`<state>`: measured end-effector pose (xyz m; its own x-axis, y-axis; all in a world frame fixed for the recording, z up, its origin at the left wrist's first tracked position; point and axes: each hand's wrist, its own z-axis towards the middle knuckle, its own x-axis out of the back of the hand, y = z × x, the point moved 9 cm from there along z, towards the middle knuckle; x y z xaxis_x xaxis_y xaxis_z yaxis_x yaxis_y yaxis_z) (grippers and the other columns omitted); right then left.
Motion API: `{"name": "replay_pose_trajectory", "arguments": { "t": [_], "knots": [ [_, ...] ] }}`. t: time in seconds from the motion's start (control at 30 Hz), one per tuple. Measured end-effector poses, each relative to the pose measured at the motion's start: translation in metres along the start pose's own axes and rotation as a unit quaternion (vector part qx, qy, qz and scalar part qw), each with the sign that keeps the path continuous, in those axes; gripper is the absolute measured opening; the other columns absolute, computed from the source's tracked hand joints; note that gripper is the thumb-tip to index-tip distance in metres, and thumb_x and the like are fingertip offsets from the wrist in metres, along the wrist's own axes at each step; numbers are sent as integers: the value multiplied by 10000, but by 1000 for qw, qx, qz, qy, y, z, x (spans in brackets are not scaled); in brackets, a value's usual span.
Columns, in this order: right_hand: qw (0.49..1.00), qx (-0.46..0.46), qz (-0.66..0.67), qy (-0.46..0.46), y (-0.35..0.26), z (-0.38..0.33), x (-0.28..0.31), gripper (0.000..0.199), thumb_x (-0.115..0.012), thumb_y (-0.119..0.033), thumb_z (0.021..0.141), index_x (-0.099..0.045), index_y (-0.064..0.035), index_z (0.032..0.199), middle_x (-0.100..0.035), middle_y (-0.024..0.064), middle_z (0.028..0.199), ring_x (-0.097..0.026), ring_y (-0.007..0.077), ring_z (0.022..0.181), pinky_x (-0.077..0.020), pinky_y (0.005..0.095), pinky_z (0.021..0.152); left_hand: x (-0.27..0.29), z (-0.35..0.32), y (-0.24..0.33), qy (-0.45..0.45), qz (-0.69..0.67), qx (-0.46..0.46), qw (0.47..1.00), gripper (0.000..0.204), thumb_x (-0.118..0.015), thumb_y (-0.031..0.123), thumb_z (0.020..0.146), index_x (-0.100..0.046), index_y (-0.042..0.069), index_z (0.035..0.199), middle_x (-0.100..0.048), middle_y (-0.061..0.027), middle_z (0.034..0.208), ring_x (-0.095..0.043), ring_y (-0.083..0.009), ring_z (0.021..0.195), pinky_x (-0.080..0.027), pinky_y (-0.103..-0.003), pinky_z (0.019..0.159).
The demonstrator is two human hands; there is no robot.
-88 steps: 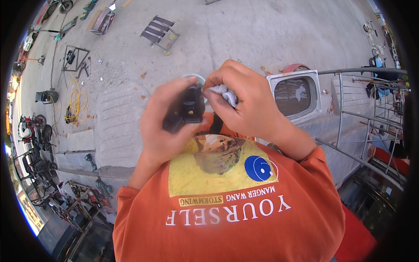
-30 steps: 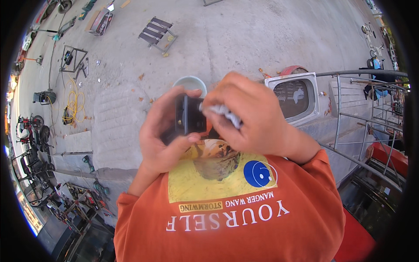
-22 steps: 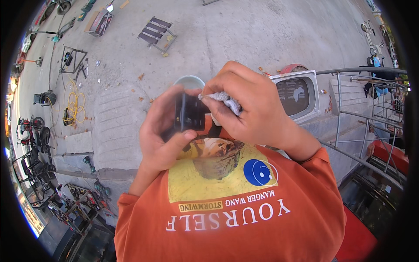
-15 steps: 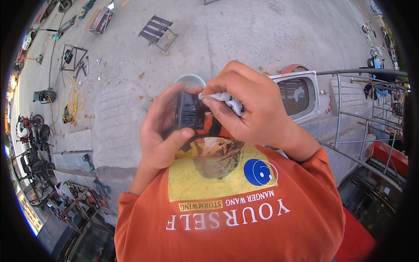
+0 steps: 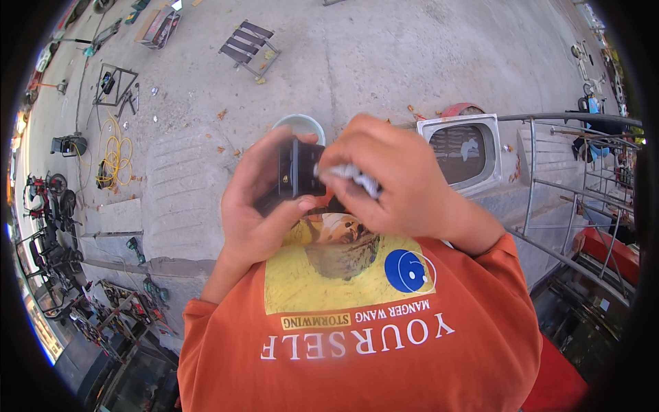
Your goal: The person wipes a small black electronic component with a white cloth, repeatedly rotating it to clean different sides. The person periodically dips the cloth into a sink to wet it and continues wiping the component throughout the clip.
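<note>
In front of my chest, my left hand is closed around a small black box-shaped part with a ridge down one side, its thumb against the lower edge. What kind of part this is I cannot make out. A crumpled whitish-grey rag is pinched in the fingers of my right hand. The rag's tip meets or nearly meets the part's right side; motion blurs that spot. Just beyond both hands stands a pale blue bowl or bucket, partly hidden by them.
Farther out on the concrete lie a slatted folding stool, a coiled yellow cable and a box. To the right are a metal-framed basin of dark water and tubular metal railings. Tools and motorbikes line the left.
The black part has turned in my left hand, so its ridged side now shows instead of its recessed face. My right hand and the rag have shifted slightly downward.
</note>
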<state>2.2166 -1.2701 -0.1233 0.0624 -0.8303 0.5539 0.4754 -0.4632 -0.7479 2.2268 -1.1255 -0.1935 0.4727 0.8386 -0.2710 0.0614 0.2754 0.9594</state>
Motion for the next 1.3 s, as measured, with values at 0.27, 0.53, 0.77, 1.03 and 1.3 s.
{"name": "replay_pose_trajectory", "arguments": {
  "t": [0.27,0.53,0.77,1.03,1.3],
  "knots": [
    [1000,-19,17,-6,1,0,-2,180,-742,18,760,-690,-38,923,-616,108,826,-620,237,669,-480,318,578,0,1,-4,-30,7,1,1000,757,-754,-60,819,-369,-74,1471,-558,-217,1386,-575,-268,1261,-480,-392,1048],
    [1000,-5,1,15,1,4,-1,187,-743,19,760,-691,-39,930,-625,108,820,-622,239,659,-482,320,565,2,2,-5,-18,-5,4,1000,768,-749,-69,813,-365,-74,1478,-557,-214,1388,-574,-269,1265,-481,-389,1045],
    [1000,3,-17,25,2,7,2,183,-756,8,760,-687,-40,923,-615,95,808,-620,237,661,-474,327,558,2,6,-7,-32,-11,20,999,741,-727,-48,836,-365,-81,1481,-554,-211,1389,-570,-265,1267,-462,-393,1062],
    [998,-33,-1,51,23,13,9,131,-733,2,815,-682,-13,935,-643,95,819,-628,211,677,-472,303,594,7,7,-13,-12,-85,59,995,749,-728,153,884,-359,-75,1495,-556,-225,1376,-592,-259,1186,-472,-384,1004],
    [996,-59,42,50,26,6,12,92,-674,-81,923,-668,-6,976,-659,88,829,-620,186,705,-468,297,631,7,8,-14,34,-91,77,992,836,-795,227,857,-355,-73,1502,-586,-209,1333,-653,-214,1029,-546,-321,873]
  ]
}}
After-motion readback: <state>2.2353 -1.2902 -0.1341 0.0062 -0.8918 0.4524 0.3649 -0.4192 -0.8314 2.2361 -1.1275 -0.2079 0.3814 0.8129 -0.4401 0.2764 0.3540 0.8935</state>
